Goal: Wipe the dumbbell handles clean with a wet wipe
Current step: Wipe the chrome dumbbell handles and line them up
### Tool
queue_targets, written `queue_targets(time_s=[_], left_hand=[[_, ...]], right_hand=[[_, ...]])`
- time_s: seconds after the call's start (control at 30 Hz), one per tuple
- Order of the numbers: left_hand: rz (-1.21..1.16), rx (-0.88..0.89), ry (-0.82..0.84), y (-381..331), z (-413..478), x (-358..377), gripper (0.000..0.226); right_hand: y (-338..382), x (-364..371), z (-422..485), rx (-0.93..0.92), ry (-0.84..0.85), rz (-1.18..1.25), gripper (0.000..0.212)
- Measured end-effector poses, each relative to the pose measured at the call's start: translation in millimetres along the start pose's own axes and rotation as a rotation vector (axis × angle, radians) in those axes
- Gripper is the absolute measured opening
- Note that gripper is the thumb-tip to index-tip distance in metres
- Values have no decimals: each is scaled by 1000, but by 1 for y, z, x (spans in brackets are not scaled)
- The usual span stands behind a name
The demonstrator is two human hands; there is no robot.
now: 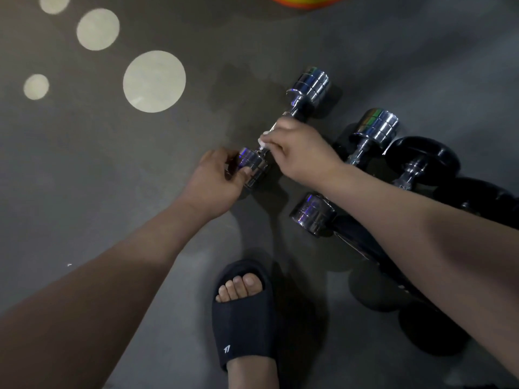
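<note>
Our right grip (297,153) is closed over the handle of the chrome dumbbell (295,108), fingers curled round the bar. It presses the wet wipe (263,139) against the bar, and only a small white edge of the wipe shows at the fingertips. Our left grip (216,178) clasps the dumbbell's near head (252,165), thumb on top and fingers round the far side, which we judge steadies it against rolling.

The dumbbell lies flat on the grey floor (140,192), just ahead of our slippered foot (244,318). Its long axis runs on a diagonal from the near head at lower left to the far head (310,87) at upper right.

We expect it to be heavy, rigid and slick on the polished heads. A round head will roll if let go, so the head is the place to hold while the soft, limp wipe wraps the bar and slides along it.

Just to the right lie a second chrome dumbbell (356,155) on much the same diagonal and a black dumbbell (421,155) beyond it. Neither is being touched.
</note>
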State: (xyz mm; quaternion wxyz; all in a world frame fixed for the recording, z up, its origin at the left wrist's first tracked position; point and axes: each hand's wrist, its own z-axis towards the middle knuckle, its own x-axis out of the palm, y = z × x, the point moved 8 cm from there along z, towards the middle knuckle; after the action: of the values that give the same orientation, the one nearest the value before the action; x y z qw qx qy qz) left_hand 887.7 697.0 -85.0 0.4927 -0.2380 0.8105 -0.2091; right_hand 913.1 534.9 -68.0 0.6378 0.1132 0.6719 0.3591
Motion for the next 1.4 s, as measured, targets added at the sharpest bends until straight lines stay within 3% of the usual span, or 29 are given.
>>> queue_targets(time_s=[0.17,0.3,0.47,0.63,0.83,1.0,1.2,1.33,1.4], left_hand=[[10,10,-1,1,0,0,36],[6,8,-8,3,4,-1,35],[40,-1,-19,5,7,-4,37],[-54,19,-82,2,4,-7,32],[-91,-28,-86,4,4,-10,25],[-49,-14,-107,-1,1,-11,30],[38,38,-117,-4,0,-11,41],[23,26,-122,-4,3,-11,37],[32,27,-118,-4,3,-11,37]], right_hand=[[-17,-17,6,163,-186,-51,18],[10,12,-4,-34,-27,56,15],[-11,-5,9,92,-172,-2,18],[8,11,1,-24,-63,29,16],[-24,-18,16,225,-240,-108,23],[-2,0,4,5,-100,1,17],[-25,-17,16,222,-227,-100,22],[3,7,3,0,-73,13,18],[-4,0,8,9,-83,-5,18]])
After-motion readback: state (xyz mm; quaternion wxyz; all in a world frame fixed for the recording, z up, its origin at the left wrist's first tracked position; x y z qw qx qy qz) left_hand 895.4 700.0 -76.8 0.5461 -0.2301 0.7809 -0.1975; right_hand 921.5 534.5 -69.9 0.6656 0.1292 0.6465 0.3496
